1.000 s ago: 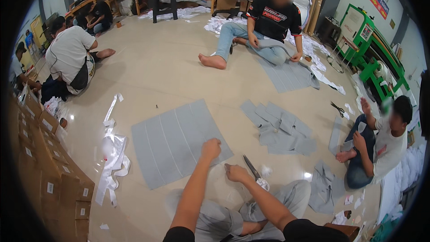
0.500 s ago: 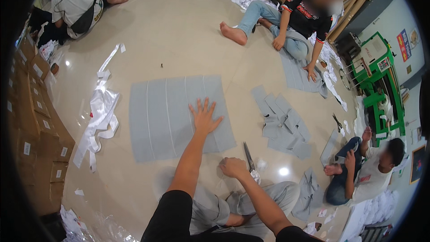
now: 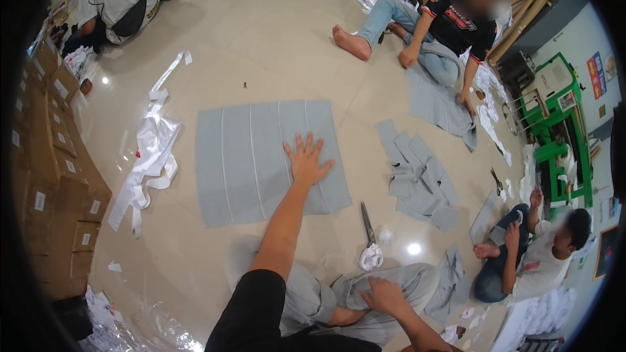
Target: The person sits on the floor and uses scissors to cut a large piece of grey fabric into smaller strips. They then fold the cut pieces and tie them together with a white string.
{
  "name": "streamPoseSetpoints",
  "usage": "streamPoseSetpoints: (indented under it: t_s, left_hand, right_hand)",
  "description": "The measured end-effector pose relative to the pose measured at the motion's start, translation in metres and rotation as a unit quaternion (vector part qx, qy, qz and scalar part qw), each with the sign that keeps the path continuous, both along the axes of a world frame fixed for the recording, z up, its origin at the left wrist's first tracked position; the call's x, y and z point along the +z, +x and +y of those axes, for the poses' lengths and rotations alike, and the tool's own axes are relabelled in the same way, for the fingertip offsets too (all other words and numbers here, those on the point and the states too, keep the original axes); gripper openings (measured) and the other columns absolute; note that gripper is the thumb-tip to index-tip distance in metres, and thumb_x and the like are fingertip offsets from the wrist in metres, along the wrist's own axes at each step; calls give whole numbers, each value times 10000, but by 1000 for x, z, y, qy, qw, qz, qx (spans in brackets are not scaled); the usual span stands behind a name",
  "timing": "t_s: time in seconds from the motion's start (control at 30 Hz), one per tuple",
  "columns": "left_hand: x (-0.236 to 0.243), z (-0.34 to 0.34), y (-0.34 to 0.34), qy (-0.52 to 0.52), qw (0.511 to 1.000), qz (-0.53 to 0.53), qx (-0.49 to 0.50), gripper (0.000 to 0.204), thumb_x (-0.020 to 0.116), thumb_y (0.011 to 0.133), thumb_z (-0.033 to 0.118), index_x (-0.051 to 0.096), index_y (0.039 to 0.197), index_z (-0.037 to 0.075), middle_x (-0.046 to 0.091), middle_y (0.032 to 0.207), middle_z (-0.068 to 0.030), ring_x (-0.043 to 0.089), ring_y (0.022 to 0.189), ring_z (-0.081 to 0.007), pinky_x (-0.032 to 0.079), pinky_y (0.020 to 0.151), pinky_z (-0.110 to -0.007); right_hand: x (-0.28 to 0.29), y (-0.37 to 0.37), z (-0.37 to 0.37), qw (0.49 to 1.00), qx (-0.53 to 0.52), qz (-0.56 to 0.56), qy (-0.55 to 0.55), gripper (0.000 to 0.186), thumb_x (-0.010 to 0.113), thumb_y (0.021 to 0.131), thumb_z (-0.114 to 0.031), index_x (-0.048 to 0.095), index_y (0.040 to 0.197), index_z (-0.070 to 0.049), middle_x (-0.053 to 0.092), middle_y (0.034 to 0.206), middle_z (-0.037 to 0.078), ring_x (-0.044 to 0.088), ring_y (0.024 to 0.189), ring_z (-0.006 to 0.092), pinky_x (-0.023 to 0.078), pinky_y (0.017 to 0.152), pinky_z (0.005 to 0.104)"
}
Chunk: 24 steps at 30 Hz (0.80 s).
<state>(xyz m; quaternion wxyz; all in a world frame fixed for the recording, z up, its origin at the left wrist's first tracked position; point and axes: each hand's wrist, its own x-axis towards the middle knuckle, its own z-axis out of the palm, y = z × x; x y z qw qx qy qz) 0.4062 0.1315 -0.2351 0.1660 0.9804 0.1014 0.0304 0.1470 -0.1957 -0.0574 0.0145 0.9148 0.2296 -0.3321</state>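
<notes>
My left hand lies flat with spread fingers on the right part of a grey fabric sheet, which has several pale lines running across it. My right hand is over my bent right leg, its fingers curled in; whether anything small is between them is hidden. Scissors with white-wrapped handles rest on the floor in front of my right leg, apart from both hands. To the right of the sheet is a loose pile of grey fabric strips.
White satiny strips lie left of the sheet. Labelled cardboard boxes line the left side. One person sits far right by another grey cloth; another sits at right. A third person is far left. Behind stands a green machine.
My right hand has drawn back from beside the scissors to above my right leg, uncovering the floor there. My left hand stays on the sheet. The view has shifted slightly.
</notes>
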Motion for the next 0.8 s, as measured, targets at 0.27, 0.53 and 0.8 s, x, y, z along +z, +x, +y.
streamPoseSetpoints:
  t_s: [0.27,0.53,0.8]
  left_hand:
    - [-11,-1,-1,14,1000,-10,0,888,365,907,795,301,1614,261,117,1714,-74,-15,1561,-418,-105,1140,-756]
    - [-4,-3,3,5,1000,-7,6,868,376,918,772,321,1607,248,132,1709,-98,5,1556,-433,-88,1133,-769]
    - [-19,-6,5,10,998,-51,21,840,413,928,739,343,1599,236,176,1696,-109,46,1547,-448,-62,1124,-783]
  right_hand:
    - [76,-11,-38,920,-130,334,157,582,637,976,-446,603,1323,19,688,1246,201,715,1008,313,576,826,421]
    - [51,75,42,361,-331,113,864,641,524,1048,-321,293,1586,-59,335,1631,170,383,1480,299,477,1037,433]
    - [-14,137,17,916,-195,-332,113,681,642,939,-287,403,1495,24,482,1479,257,519,1325,378,501,969,452]
